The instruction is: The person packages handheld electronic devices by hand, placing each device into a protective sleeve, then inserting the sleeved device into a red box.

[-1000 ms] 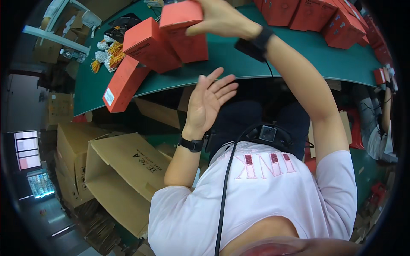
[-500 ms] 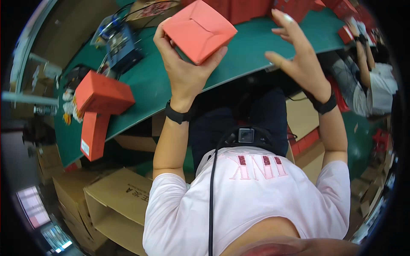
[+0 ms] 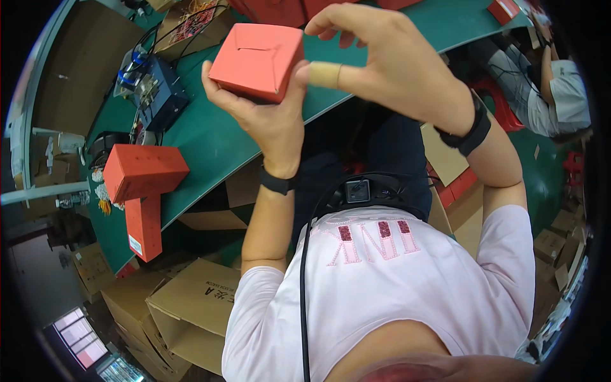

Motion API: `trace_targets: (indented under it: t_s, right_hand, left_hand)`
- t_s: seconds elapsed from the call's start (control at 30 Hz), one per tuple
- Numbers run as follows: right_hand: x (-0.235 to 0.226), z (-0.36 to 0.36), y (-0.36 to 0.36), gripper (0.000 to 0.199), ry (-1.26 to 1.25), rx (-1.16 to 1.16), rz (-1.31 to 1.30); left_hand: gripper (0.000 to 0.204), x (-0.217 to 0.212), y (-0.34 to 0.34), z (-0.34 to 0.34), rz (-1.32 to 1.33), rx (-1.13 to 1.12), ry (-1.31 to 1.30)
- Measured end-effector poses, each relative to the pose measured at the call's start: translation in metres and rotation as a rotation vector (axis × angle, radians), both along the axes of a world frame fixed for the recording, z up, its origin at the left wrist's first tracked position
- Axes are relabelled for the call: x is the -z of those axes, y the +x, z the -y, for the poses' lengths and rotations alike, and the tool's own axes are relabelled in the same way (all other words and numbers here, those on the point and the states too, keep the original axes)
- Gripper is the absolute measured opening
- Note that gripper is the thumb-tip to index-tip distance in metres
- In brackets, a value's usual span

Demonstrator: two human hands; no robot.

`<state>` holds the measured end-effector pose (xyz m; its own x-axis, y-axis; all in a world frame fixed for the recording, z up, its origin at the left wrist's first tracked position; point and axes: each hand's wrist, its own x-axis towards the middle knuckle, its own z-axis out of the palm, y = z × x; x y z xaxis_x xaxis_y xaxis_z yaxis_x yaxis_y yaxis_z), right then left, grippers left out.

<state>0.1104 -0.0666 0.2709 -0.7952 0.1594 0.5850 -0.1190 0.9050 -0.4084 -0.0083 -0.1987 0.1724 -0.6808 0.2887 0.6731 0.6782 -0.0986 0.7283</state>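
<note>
A red cardboard box (image 3: 258,58) is held up over the green table (image 3: 210,146), its folded bottom flaps facing me. My left hand (image 3: 270,121) grips it from below with the thumb on its right side. My right hand (image 3: 388,60) comes in from the right, and its bandaged thumb presses against the box's right edge while the fingers hover above. Both wrists carry black bands.
Two more red boxes (image 3: 143,184) lie stacked at the table's left end. A blue device with wires (image 3: 153,92) stands behind them. Open brown cartons (image 3: 184,305) sit on the floor at lower left. Another person (image 3: 547,83) works at upper right.
The box has come closer and turned in my left hand. My right hand, open and apart half a second ago, has moved left onto the box's edge.
</note>
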Motion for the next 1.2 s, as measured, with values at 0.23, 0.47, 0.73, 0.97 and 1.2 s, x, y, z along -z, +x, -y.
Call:
trace_targets:
  t_s: [0.23,0.47,0.73,0.97,1.2]
  right_hand:
    - [0.017,0.005,-0.05,0.047,-0.169,-0.032,-0.009]
    - [-0.025,-0.038,-0.031,0.056,-0.419,-0.274,0.313]
    - [-0.035,-0.038,0.018,0.046,-0.402,-0.113,0.311]
    - [-0.03,-0.036,0.043,0.037,-0.233,-0.153,0.235]
    - [-0.032,-0.045,0.045,0.03,-0.296,-0.198,0.374]
  left_hand:
    - [0.114,0.016,0.019,0.034,-0.053,0.084,-0.093]
    - [0.127,-0.031,-0.088,0.02,0.305,0.774,-0.126]
    - [0.117,-0.049,-0.04,-0.013,0.278,0.887,-0.266]
    - [0.13,-0.039,-0.01,-0.006,-0.072,0.651,-0.348]
    - [0.13,-0.039,0.006,-0.008,-0.092,0.622,-0.325]
